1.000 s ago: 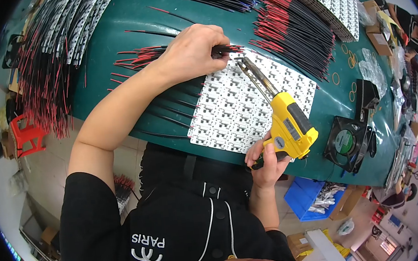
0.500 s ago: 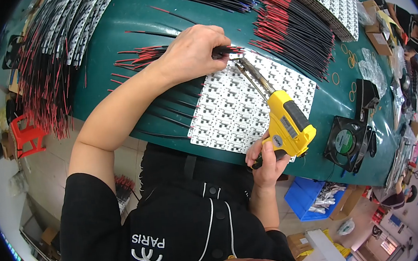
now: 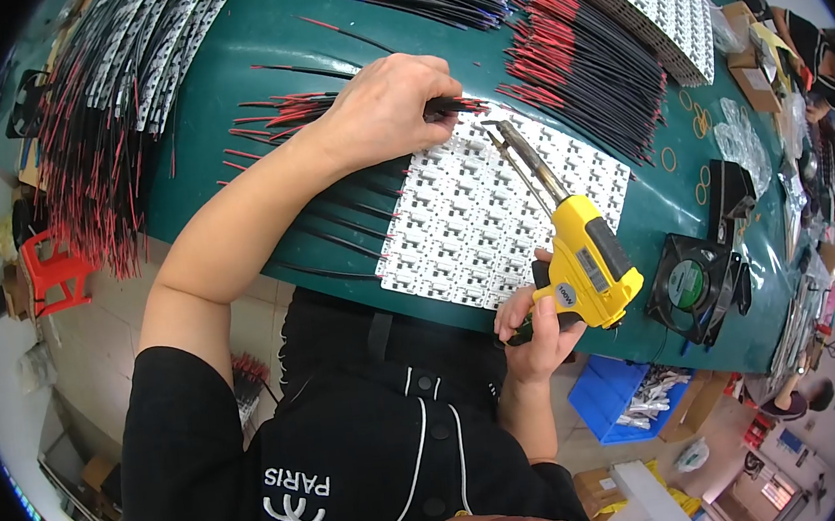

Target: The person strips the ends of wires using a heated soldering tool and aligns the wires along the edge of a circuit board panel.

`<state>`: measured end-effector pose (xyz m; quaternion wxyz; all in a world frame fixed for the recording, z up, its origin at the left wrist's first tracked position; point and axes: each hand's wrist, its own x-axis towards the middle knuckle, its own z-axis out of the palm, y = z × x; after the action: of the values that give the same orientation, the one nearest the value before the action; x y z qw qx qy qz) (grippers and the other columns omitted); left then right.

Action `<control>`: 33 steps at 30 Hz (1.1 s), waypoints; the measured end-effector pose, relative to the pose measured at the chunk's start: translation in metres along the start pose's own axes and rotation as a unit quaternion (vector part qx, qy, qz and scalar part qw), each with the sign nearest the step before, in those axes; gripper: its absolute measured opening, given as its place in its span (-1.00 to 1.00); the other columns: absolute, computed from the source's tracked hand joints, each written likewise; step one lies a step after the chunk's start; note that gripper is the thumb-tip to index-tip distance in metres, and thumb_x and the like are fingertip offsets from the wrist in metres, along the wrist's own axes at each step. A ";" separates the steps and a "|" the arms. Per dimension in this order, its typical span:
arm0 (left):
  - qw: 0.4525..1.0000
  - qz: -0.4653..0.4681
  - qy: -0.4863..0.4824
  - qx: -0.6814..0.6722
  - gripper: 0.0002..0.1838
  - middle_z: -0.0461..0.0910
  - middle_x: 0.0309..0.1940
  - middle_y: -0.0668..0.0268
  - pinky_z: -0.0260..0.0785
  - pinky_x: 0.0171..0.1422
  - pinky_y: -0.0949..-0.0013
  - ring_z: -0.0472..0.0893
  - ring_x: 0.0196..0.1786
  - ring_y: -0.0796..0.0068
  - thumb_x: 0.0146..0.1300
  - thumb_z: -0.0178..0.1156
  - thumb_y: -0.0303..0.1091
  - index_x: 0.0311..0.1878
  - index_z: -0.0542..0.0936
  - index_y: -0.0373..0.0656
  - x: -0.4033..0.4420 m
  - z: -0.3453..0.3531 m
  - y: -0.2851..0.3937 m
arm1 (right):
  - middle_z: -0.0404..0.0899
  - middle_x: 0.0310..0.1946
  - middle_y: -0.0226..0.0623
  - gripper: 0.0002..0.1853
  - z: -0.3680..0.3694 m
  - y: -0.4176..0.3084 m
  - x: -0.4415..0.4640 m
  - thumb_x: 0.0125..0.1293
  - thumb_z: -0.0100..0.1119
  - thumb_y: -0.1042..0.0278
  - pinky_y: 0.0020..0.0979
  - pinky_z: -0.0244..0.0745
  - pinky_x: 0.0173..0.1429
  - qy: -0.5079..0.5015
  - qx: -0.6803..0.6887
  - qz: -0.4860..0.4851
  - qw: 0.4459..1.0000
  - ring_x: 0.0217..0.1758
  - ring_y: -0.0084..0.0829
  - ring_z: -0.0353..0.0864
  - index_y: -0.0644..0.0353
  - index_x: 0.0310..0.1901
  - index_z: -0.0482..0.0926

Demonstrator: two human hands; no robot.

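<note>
My left hand [image 3: 398, 107] pinches a bundle of black wires [image 3: 443, 106], their red ends over the far edge of the white panel [image 3: 455, 227]. My right hand [image 3: 540, 334] is wrapped round the grip of the yellow soldering gun [image 3: 594, 264]. The gun has just eased back toward me and to the right — its tip seems a little off the wire ends, though I cannot tell if it touches the panel. That likely means a short pause in the heating. On the near right, below the table [image 3: 635, 325], a blue bin [image 3: 592, 406] holds pale, slim pieces [image 3: 652, 394] — a cardboard box [image 3: 689, 407] stands beside it.
</note>
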<state>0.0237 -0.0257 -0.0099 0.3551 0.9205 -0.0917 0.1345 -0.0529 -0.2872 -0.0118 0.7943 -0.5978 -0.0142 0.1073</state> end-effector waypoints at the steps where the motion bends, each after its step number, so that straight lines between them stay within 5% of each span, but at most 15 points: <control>1: 1.000 0.005 0.001 0.001 -0.81 0.50 -0.46 0.18 0.35 -0.30 0.24 0.51 -0.40 0.13 -0.04 0.31 -0.44 -0.35 0.59 -0.32 0.000 0.000 -0.001 | 0.30 -0.71 -0.32 -0.57 0.000 0.000 0.000 0.34 -0.09 0.40 -0.53 0.23 -0.68 0.001 -0.003 0.003 1.000 -0.78 -0.56 0.22 0.54 0.13 0.22; 21: 1.000 0.013 -0.005 0.008 -0.78 0.48 -0.47 0.18 0.34 -0.33 0.25 0.51 -0.41 0.14 -0.06 0.33 -0.43 -0.34 0.58 -0.32 0.000 -0.001 0.000 | 0.32 -0.68 -0.31 -0.76 0.002 0.001 0.004 0.31 -0.04 0.40 -0.53 0.26 -0.65 -0.047 -0.039 0.006 0.998 -0.76 -0.56 0.24 0.41 -0.11 0.29; 28: 0.998 -0.032 -0.041 0.026 -0.74 0.57 -0.37 0.20 0.43 -0.16 0.22 0.58 -0.29 0.14 -0.08 0.28 -0.43 -0.24 0.64 -0.27 0.001 -0.006 0.006 | 0.32 -0.68 -0.30 -0.73 0.001 0.001 0.005 0.31 -0.05 0.40 -0.53 0.26 -0.65 -0.047 -0.045 0.015 0.998 -0.76 -0.56 0.24 0.43 -0.06 0.29; 33: 1.000 -0.003 -0.017 0.020 -0.77 0.52 -0.42 0.19 0.38 -0.25 0.23 0.54 -0.36 0.13 -0.07 0.31 -0.44 -0.30 0.59 -0.30 0.000 -0.003 0.003 | 0.31 -0.69 -0.31 -0.57 0.002 0.003 0.004 0.32 -0.07 0.39 -0.53 0.24 -0.66 -0.038 -0.024 0.013 0.999 -0.76 -0.56 0.23 0.52 0.12 0.22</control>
<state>0.0225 -0.0257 -0.0062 0.3351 0.9300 -0.0926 0.1195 -0.0501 -0.2838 -0.0140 0.7769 -0.6126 -0.0393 0.1399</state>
